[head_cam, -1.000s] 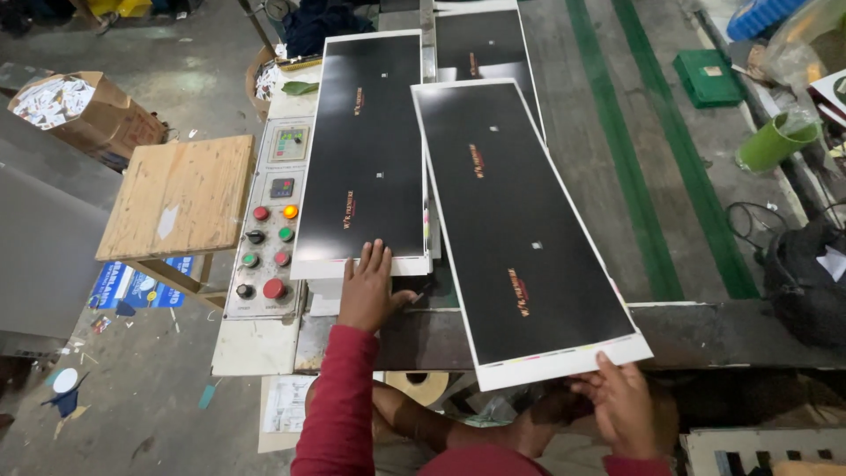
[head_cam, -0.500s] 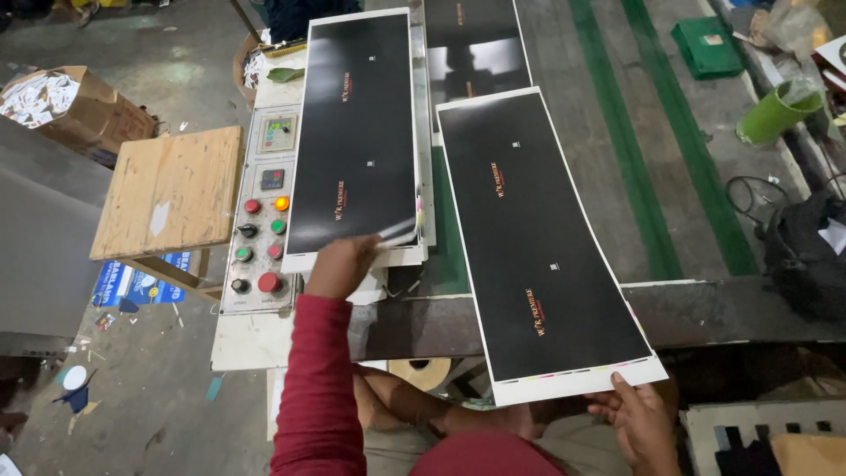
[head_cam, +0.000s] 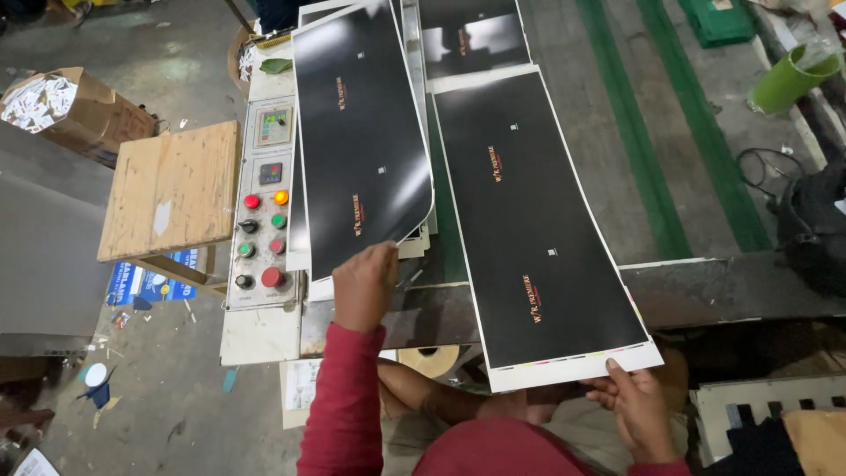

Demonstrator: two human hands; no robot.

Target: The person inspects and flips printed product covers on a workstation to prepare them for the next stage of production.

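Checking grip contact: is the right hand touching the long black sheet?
Touching. The head view shows the right hand with fingers on the white near edge of the long black sheet.

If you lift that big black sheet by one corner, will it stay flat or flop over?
It would probably flop. The left black sheet already curls up at its corner where the left hand lifts it, so it seems thin and bendy. Its shiny face catches glare, so it may be slippery. The right hand holds the other sheet by its edge, so it is likely light.

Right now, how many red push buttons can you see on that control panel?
3. One red button sits top left of the control panel cluster, a smaller one at mid right, and the largest at bottom right. None looks hidden.
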